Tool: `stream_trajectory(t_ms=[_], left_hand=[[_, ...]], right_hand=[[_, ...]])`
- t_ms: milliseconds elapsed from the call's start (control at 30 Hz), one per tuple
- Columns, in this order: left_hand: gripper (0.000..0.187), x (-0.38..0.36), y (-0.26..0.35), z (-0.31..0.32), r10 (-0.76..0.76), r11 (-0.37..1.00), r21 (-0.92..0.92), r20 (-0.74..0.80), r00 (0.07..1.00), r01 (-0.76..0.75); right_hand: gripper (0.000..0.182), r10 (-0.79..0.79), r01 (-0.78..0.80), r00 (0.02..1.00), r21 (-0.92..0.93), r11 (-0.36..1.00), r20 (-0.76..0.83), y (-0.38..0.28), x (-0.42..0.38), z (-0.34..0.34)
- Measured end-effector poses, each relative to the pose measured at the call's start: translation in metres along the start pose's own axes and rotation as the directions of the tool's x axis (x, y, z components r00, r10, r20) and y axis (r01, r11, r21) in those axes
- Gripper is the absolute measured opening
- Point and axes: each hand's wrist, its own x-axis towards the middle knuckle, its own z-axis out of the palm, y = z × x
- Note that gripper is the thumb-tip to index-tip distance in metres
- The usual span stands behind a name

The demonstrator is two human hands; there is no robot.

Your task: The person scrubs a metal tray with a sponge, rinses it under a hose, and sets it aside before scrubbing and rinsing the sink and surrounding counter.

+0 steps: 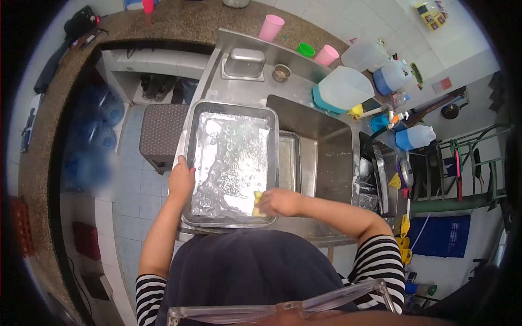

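A large rectangular metal tray (231, 157), wet and soapy inside, rests on the steel counter and reaches the edge of the sink. My left hand (181, 178) is closed on the tray's left rim, low on that side. Inside the lower right corner of the tray, my right hand (278, 202) presses a yellow sponge (257, 203) against the metal. Its fingertips are slightly blurred, and part of the sponge is hidden under them.
Right of the tray is a steel sink (334, 157) with another tray (290, 157) inside. Behind stand a metal container (244, 62), a small round tin (281, 73) and a tub of blue liquid (342, 89). Pink cups (271, 28) line the ledge. A brown stool (163, 133) is at left.
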Motion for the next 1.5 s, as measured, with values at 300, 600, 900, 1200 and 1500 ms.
stream_trajectory(t_ms=[300, 600, 900, 1200, 1500], left_hand=[[0.035, 0.004, 0.001, 0.0, 0.034, 0.999, 0.031, 0.008, 0.999, -0.035], [0.03, 0.001, -0.001, 0.002, -0.02, 0.998, -0.055, -0.03, 0.999, 0.019], [0.035, -0.002, -0.007, 0.007, 0.028, 0.989, -0.147, 0.035, 0.999, -0.023], [0.033, 0.001, -0.009, 0.011, 0.016, 0.979, -0.205, 0.06, 0.998, -0.003], [0.026, -0.005, -0.001, 0.01, -0.04, 0.964, -0.267, -0.066, 0.997, 0.021]], right_hand=[[0.011, 0.341, -0.502, 0.861, -0.524, 0.688, -0.377, 0.134, 0.035, -0.067], [0.046, 0.625, -0.732, 0.68, -0.393, 0.556, -0.384, 0.028, 0.063, 0.029], [0.051, 0.511, -0.861, 0.296, 0.007, 0.509, -0.807, 0.113, 0.116, 0.005], [0.047, 0.096, -0.366, 0.758, -0.299, 0.881, -0.645, 0.117, 0.174, -0.015], [0.04, 0.243, -0.63, 0.718, -0.462, 0.624, -0.652, 0.164, 0.084, -0.052]])
